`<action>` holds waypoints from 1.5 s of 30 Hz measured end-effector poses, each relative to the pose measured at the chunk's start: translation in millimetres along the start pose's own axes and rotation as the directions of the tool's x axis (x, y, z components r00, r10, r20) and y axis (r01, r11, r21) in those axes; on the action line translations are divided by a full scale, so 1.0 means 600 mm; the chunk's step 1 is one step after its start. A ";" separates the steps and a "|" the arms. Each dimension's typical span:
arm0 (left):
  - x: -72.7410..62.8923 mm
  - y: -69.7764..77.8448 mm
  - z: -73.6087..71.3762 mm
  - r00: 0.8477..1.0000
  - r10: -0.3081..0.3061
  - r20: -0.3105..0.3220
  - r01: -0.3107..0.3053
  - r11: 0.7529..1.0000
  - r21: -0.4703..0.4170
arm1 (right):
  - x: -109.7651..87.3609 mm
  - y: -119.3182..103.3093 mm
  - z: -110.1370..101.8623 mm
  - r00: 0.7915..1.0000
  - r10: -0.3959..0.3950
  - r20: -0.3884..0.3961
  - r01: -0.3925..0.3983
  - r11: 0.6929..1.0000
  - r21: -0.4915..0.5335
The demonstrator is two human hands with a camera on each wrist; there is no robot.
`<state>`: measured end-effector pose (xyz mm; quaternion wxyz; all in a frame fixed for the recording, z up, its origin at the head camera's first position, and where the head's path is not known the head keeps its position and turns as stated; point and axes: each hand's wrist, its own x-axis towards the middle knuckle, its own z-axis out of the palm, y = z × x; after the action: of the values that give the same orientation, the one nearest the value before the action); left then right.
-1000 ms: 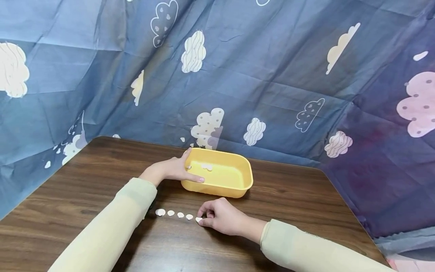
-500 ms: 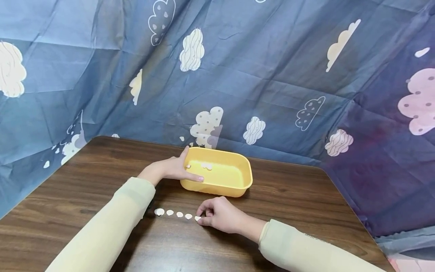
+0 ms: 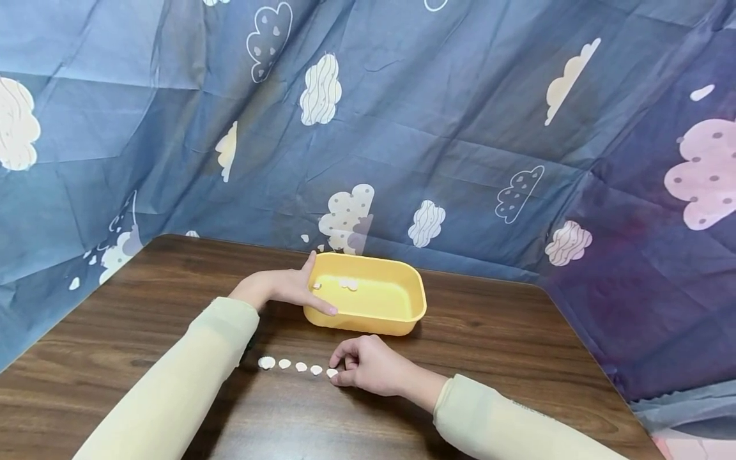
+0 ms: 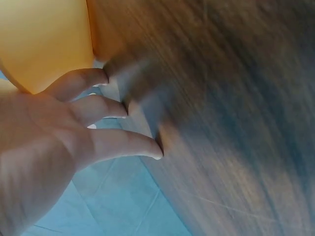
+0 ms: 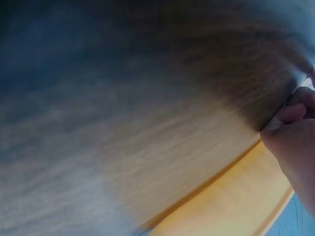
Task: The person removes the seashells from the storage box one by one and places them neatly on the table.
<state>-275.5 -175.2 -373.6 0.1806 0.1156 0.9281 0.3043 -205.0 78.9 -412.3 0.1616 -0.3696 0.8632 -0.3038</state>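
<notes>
From the head: a yellow bin (image 3: 368, 324) stands on the wood-grain table (image 3: 489, 358) with its mouth upward; its long axis runs left to right, the right end slightly nearer the wearer; the left hand (image 3: 287, 287) lies against its left end, thumb and forefinger spread wide, the thumb over the near corner. White pieces (image 3: 348, 285) lie inside the bin; nearer the wearer, a row of white seashells (image 3: 301, 367) runs left to right, its right end a little closer; which way each seashell points is too small to tell. The right hand (image 3: 374, 367) pinches the rightmost seashell (image 3: 331, 373) between curled thumb and forefinger, though how firmly I cannot tell; dark marks (image 3: 531, 409) on the right sleeve (image 3: 512, 421) are unreadable; a blue cloth (image 3: 402, 140) printed with clouds hangs behind.

From the left wrist: three fingers (image 4: 125, 142) are straight and spread, reaching down to the table just beside the bin.

From the right wrist: the right hand shows only at the edge, fingers bent, a white sliver between them; the bin slants across below.
</notes>
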 end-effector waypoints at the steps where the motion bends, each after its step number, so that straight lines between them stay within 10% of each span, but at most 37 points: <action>1: 0.000 0.001 0.000 1.000 0.007 -0.003 -0.007 1.000 -0.001 | 0.000 0.000 0.000 1.000 0.000 0.000 0.000 1.000 -0.002; 19: -0.005 -0.011 0.008 0.996 0.013 -0.093 -0.013 1.000 0.004 | 0.000 -0.003 -0.001 1.000 -0.003 0.001 0.003 1.000 -0.010; 45: -0.005 -0.018 0.002 0.999 0.025 -0.041 -0.028 0.998 -0.052 | 0.003 -0.001 -0.001 1.000 0.022 -0.006 -0.022 1.000 -0.005</action>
<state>-273.5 -184.2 -380.2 0.1607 0.1169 0.9216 0.3334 -206.2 77.6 -411.6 0.1616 -0.3595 0.8684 -0.3010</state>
